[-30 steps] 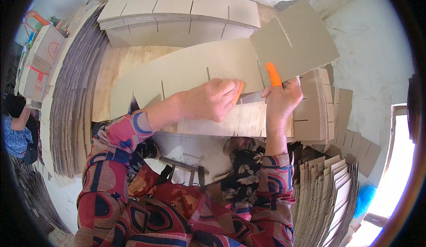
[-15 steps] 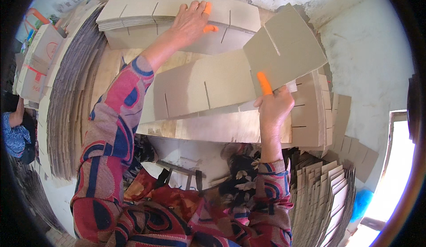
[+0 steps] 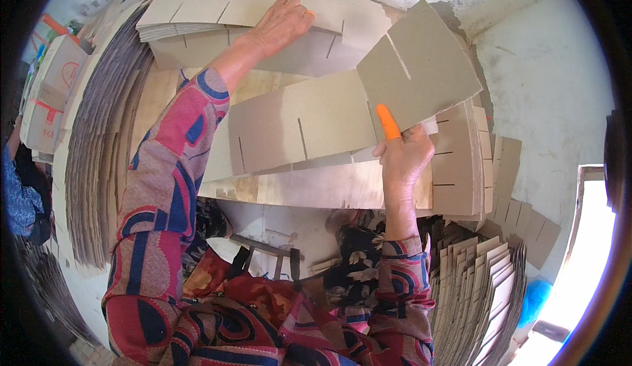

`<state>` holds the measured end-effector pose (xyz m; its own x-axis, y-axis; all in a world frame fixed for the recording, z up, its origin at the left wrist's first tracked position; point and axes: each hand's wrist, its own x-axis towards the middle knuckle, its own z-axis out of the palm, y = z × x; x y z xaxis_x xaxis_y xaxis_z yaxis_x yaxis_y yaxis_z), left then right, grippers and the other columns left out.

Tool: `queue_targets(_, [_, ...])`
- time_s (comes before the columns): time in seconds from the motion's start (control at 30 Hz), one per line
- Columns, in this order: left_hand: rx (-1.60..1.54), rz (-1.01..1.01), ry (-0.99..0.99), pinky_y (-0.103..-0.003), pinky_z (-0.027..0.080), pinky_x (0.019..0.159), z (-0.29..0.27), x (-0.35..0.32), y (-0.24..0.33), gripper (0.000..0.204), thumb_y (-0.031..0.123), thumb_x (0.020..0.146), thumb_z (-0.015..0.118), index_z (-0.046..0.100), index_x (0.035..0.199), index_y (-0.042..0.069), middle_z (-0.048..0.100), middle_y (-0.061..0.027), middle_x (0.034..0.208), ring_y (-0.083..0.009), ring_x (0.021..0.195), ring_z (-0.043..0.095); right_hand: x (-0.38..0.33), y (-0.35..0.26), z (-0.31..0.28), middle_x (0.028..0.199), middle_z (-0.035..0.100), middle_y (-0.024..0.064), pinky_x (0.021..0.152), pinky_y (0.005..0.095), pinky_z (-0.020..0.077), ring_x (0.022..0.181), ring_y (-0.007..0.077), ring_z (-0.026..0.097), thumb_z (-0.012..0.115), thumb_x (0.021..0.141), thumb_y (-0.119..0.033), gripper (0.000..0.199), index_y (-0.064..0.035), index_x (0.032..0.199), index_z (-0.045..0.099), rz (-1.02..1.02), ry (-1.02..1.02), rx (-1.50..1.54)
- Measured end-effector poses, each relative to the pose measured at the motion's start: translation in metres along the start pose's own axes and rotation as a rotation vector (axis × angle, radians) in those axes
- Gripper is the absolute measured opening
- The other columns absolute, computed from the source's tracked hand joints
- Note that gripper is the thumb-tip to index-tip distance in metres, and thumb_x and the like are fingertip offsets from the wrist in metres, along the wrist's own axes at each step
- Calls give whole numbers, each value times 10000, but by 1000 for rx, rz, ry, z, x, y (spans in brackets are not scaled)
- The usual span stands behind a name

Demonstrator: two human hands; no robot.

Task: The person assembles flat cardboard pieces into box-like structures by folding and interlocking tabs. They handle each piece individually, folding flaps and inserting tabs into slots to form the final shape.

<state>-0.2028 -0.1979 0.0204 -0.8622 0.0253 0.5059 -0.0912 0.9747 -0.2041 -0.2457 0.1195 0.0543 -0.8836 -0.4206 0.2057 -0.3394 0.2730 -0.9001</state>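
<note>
At a wooden worktop (image 3: 309, 188), we see the right hand (image 3: 409, 153) pinching the near edge of a slotted cardboard strip (image 3: 276, 122), an orange finger cover (image 3: 388, 124) laid along its upper face. The strip slants above the wood, a greyer panel (image 3: 418, 56) rising at its right end (a fold or a second sheet, we cannot tell). We would hold that pinch light and close to the edge, sparing the slots a tear. Farther off, the left hand (image 3: 282, 29) curls over the far stack (image 3: 191, 7), fingertips mostly hidden; we cannot tell whether it pinches a sheet or only rests. In our judgement, feeling for one edge and lifting evenly serves best there, as slotted board may snag on its neighbour.

Nearest us, patterned sleeves (image 3: 158, 162) wrinkle softly, a contrast to stiff, matte board. At lower right, beige slotted pieces (image 3: 477, 280) stand in an uneven row. The strip is long and flat, cut by narrow slots; beyond it, the far stack shows layered edges, and the wall (image 3: 533, 89) looks chalky and stained.
</note>
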Motion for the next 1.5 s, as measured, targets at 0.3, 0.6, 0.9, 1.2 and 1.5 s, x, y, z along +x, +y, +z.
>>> queue_targets(0.3, [-313, -124, 163, -355, 508, 785, -31, 4, -1, 299, 83, 758, 648, 635, 1054, 41, 638, -65, 1024, -262, 909, 559, -2, 10, -4, 698, 654, 121, 361, 242, 387, 416, 119, 551, 486, 772, 141, 204, 84, 905, 630, -121, -2, -215])
queue_targets(0.6, [3, 118, 269, -285, 521, 699, -70, 19, 43, 467, 34, 671, 597, 592, 1132, -33, 582, -75, 1060, -213, 858, 535, -9, -9, 1, 631, 606, 181, 505, 322, 458, 514, 218, 578, 731, 764, 38, 167, 21, 794, 568, -228, 92, -363])
queue_targets(0.9, [-58, 203, 265, -287, 523, 699, -106, 8, 90, 484, 67, 662, 603, 585, 1123, -76, 583, -95, 1008, -211, 855, 539, -6, -15, -4, 718, 634, 236, 543, 388, 485, 663, 407, 636, 706, 856, -85, 167, 7, 878, 568, -232, 71, -399])
queue_targets(1.2, [-402, 116, 217, -328, 505, 662, -148, -9, 139, 381, 59, 721, 582, 603, 1088, -42, 593, -90, 913, -242, 823, 552, 0, -44, -31, 694, 616, 226, 618, 503, 500, 704, 424, 637, 582, 851, -52, 58, 0, 853, 557, -373, -96, -828])
queue_targets(1.5, [-446, -78, -536, -433, 465, 740, -107, -19, 131, 242, 137, 780, 673, 566, 948, 0, 598, -130, 875, -331, 872, 559, 12, -11, -24, 830, 623, 240, 677, 471, 502, 770, 416, 630, 591, 786, -22, 63, 32, 818, 600, -398, -432, -886])
